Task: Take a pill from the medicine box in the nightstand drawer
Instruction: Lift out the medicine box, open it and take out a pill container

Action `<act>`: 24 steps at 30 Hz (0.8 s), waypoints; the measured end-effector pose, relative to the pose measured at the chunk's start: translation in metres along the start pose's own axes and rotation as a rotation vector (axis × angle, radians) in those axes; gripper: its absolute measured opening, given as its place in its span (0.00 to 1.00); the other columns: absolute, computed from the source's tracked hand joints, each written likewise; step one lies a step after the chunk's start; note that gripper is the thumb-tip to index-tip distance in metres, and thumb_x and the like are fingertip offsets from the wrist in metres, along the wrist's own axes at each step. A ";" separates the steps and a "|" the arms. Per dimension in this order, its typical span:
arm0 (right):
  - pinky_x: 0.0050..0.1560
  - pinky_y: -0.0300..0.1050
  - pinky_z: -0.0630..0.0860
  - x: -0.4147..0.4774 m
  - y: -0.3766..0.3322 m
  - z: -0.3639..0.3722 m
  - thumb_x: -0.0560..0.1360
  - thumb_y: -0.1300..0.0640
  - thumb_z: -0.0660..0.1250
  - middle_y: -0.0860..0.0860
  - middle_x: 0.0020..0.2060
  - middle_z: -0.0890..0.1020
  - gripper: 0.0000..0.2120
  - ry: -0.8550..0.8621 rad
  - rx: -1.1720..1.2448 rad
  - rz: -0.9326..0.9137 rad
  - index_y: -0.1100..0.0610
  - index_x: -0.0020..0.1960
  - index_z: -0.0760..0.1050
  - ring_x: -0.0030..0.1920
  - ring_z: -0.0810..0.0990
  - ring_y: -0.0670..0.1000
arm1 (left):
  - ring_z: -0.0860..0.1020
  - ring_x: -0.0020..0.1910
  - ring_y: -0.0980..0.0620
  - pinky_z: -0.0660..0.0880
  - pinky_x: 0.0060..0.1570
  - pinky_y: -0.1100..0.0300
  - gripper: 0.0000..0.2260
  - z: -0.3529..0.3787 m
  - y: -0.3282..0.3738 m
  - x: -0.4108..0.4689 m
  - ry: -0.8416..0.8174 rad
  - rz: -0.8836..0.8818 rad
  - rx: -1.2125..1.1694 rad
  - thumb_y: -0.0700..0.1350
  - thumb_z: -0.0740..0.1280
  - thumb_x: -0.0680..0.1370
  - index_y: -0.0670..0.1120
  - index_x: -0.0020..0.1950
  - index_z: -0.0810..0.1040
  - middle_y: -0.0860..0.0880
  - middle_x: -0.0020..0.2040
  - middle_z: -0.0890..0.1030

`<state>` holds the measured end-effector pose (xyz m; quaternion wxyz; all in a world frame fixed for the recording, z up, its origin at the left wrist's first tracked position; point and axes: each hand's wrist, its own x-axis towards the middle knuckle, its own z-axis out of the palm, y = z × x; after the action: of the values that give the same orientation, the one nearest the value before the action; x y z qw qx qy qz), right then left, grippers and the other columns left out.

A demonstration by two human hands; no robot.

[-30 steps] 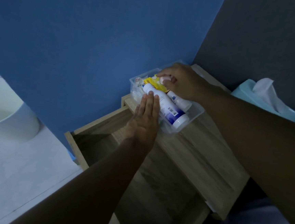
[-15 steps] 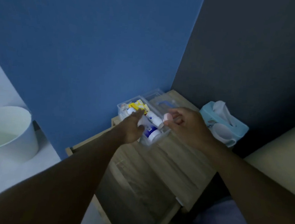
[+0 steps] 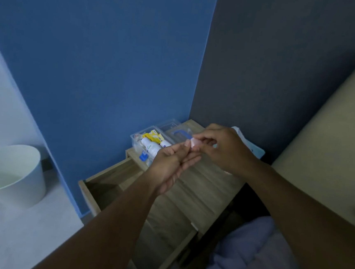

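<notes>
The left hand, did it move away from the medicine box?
Yes. The left hand lifted off the box and came toward the right hand, above the nightstand.

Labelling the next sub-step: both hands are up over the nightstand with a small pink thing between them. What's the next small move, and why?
Probably tip or press the small pink item so a pill drops into the left hand. The right hand pinches it at the fingertips, directly over the left hand's upturned fingers. The clear medicine box sits open on the nightstand top. Whether it is a bottle or a pill, I cannot tell.

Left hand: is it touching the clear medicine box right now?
Apart. In the head view the left hand is raised in front of the medicine box, fingertips meeting the small pale item pinched by the right hand.
</notes>
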<state>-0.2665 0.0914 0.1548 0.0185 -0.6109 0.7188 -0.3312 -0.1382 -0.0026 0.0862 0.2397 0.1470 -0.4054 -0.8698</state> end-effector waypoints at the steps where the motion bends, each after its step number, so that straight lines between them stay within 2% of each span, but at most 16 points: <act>1: 0.50 0.48 0.79 -0.003 -0.003 -0.005 0.72 0.58 0.76 0.52 0.46 0.83 0.12 -0.006 -0.007 -0.011 0.57 0.55 0.85 0.45 0.83 0.50 | 0.83 0.57 0.46 0.79 0.55 0.58 0.13 0.004 0.001 -0.004 0.006 0.001 -0.014 0.45 0.65 0.80 0.37 0.54 0.84 0.37 0.56 0.84; 5: 0.54 0.41 0.79 -0.009 -0.015 -0.020 0.73 0.63 0.74 0.49 0.49 0.83 0.13 -0.090 0.072 -0.048 0.57 0.57 0.84 0.49 0.83 0.46 | 0.86 0.49 0.49 0.81 0.48 0.61 0.17 0.019 -0.001 -0.018 0.057 -0.008 -0.064 0.49 0.65 0.79 0.39 0.45 0.87 0.40 0.47 0.87; 7: 0.59 0.43 0.79 -0.011 -0.018 -0.028 0.73 0.65 0.73 0.51 0.53 0.83 0.13 -0.171 0.202 -0.051 0.60 0.58 0.83 0.55 0.83 0.48 | 0.86 0.48 0.50 0.81 0.46 0.62 0.18 0.025 -0.004 -0.024 0.066 0.000 -0.110 0.49 0.64 0.80 0.40 0.43 0.88 0.41 0.46 0.87; 9: 0.64 0.42 0.76 -0.014 -0.021 -0.035 0.73 0.62 0.73 0.51 0.59 0.81 0.16 -0.247 0.362 -0.005 0.57 0.61 0.80 0.61 0.81 0.47 | 0.86 0.49 0.51 0.81 0.46 0.62 0.17 0.031 -0.005 -0.029 0.067 0.001 -0.153 0.49 0.64 0.80 0.41 0.43 0.88 0.42 0.49 0.87; 10: 0.64 0.39 0.75 -0.016 -0.022 -0.038 0.71 0.58 0.74 0.49 0.61 0.79 0.21 -0.260 0.375 0.024 0.54 0.64 0.78 0.63 0.79 0.44 | 0.86 0.50 0.51 0.81 0.46 0.62 0.16 0.032 -0.005 -0.030 0.064 -0.001 -0.167 0.49 0.65 0.78 0.41 0.44 0.88 0.42 0.50 0.86; 12: 0.58 0.31 0.74 -0.018 -0.025 -0.039 0.67 0.45 0.74 0.43 0.59 0.79 0.27 -0.196 0.183 0.066 0.48 0.65 0.77 0.59 0.78 0.37 | 0.85 0.52 0.50 0.81 0.46 0.62 0.15 0.036 -0.006 -0.032 0.042 -0.009 -0.180 0.50 0.67 0.77 0.39 0.47 0.86 0.39 0.53 0.85; 14: 0.47 0.36 0.76 -0.020 -0.028 -0.039 0.66 0.35 0.70 0.42 0.47 0.80 0.23 -0.072 -0.111 0.078 0.45 0.55 0.83 0.47 0.79 0.37 | 0.85 0.53 0.50 0.81 0.46 0.62 0.16 0.040 -0.007 -0.034 0.013 -0.016 -0.181 0.50 0.67 0.76 0.38 0.51 0.84 0.39 0.54 0.85; 16: 0.41 0.40 0.75 -0.021 -0.029 -0.041 0.69 0.38 0.71 0.44 0.38 0.82 0.16 -0.037 -0.203 0.049 0.49 0.46 0.85 0.40 0.79 0.41 | 0.85 0.52 0.50 0.81 0.46 0.63 0.15 0.043 -0.009 -0.036 0.002 -0.021 -0.176 0.49 0.66 0.77 0.38 0.51 0.84 0.40 0.53 0.86; 17: 0.40 0.38 0.74 -0.021 -0.028 -0.043 0.71 0.43 0.72 0.44 0.36 0.82 0.12 -0.065 -0.151 0.010 0.50 0.46 0.85 0.40 0.80 0.41 | 0.85 0.52 0.51 0.81 0.46 0.63 0.15 0.044 -0.010 -0.037 0.004 -0.023 -0.170 0.49 0.65 0.79 0.38 0.50 0.85 0.41 0.53 0.86; 18: 0.42 0.34 0.72 -0.022 -0.027 -0.044 0.72 0.49 0.73 0.42 0.38 0.82 0.09 -0.119 -0.077 -0.028 0.51 0.49 0.85 0.42 0.80 0.40 | 0.85 0.51 0.51 0.81 0.46 0.62 0.16 0.043 -0.012 -0.038 0.014 -0.024 -0.170 0.49 0.64 0.80 0.39 0.49 0.85 0.41 0.52 0.86; 19: 0.44 0.29 0.70 -0.023 -0.026 -0.045 0.73 0.52 0.73 0.40 0.42 0.82 0.11 -0.184 -0.014 -0.053 0.52 0.54 0.85 0.46 0.80 0.38 | 0.86 0.49 0.51 0.81 0.45 0.62 0.16 0.041 -0.014 -0.039 0.031 -0.026 -0.181 0.48 0.63 0.80 0.38 0.48 0.85 0.41 0.50 0.86; 21: 0.47 0.24 0.69 -0.025 -0.023 -0.046 0.71 0.53 0.75 0.40 0.54 0.80 0.21 -0.262 0.056 -0.048 0.51 0.63 0.80 0.54 0.78 0.36 | 0.86 0.48 0.51 0.81 0.44 0.63 0.15 0.037 -0.015 -0.040 0.056 -0.033 -0.192 0.48 0.63 0.80 0.38 0.49 0.84 0.41 0.49 0.87; 22: 0.47 0.22 0.68 -0.025 -0.022 -0.044 0.68 0.50 0.77 0.39 0.56 0.79 0.26 -0.255 0.049 -0.017 0.48 0.66 0.78 0.55 0.77 0.35 | 0.86 0.50 0.51 0.81 0.45 0.63 0.16 0.035 -0.016 -0.040 0.055 -0.037 -0.182 0.49 0.64 0.80 0.38 0.50 0.83 0.41 0.51 0.86; 23: 0.46 0.22 0.68 -0.026 -0.022 -0.041 0.67 0.46 0.77 0.37 0.54 0.79 0.28 -0.227 0.012 0.023 0.46 0.66 0.77 0.53 0.77 0.33 | 0.85 0.52 0.50 0.81 0.46 0.62 0.16 0.034 -0.017 -0.040 0.049 -0.041 -0.173 0.49 0.64 0.79 0.38 0.51 0.84 0.40 0.53 0.86; 24: 0.45 0.24 0.68 -0.025 -0.021 -0.038 0.66 0.42 0.77 0.36 0.49 0.79 0.26 -0.191 -0.052 0.045 0.46 0.63 0.79 0.49 0.77 0.31 | 0.85 0.53 0.50 0.81 0.47 0.62 0.16 0.032 -0.018 -0.040 0.038 -0.045 -0.172 0.50 0.65 0.78 0.38 0.51 0.84 0.40 0.54 0.85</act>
<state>-0.2581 0.1299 0.1852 0.0786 -0.6236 0.7358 -0.2522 -0.1247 0.0492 0.0949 0.2396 0.1516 -0.3213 -0.9035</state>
